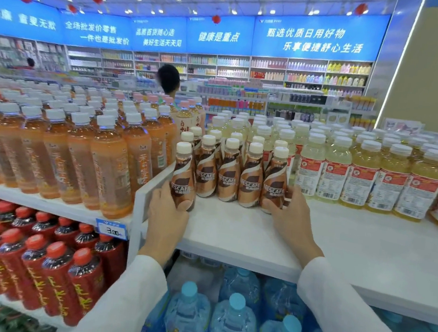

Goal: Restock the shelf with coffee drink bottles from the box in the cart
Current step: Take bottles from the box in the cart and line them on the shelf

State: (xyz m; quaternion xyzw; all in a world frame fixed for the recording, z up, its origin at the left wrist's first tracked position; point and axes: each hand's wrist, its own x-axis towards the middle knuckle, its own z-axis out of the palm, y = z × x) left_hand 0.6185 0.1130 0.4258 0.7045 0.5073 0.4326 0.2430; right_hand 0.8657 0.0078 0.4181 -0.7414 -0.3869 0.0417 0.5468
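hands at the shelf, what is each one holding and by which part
The left hand grips the leftmost Nescafe bottle around its lower body; the right hand grips the rightmost Nescafe bottle around its lower body too.

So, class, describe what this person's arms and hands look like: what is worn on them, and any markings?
The left sleeve and right sleeve are long, plain white and loose, ending at the wrists. The left hand and right hand are bare: no gloves, and no rings, watch or markings show.
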